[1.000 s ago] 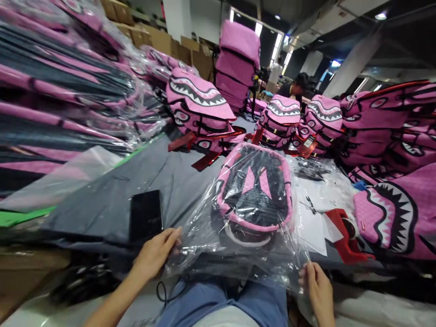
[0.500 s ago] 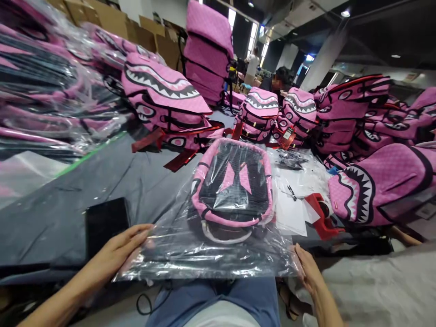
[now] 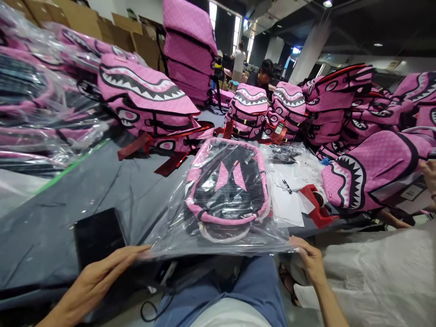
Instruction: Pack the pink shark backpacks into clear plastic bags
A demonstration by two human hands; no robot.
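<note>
The pink-trimmed backpack [image 3: 227,193] is laid lengthwise twelve-to-six, probable handle [image 3: 223,239] toward six. At eight and four, its plastic bag [image 3: 170,239] is pinched by left hand [image 3: 108,268] and right hand [image 3: 310,260].

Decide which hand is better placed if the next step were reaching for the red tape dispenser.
Probably the right hand: it holds the clear bag at its right corner, nearer the red tape dispenser. The left hand holds the left corner, beyond the backpack.

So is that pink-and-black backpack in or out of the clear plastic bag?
In: the clear plastic bag glints over the backpack and stretches past it to the left hand and right hand.
</note>
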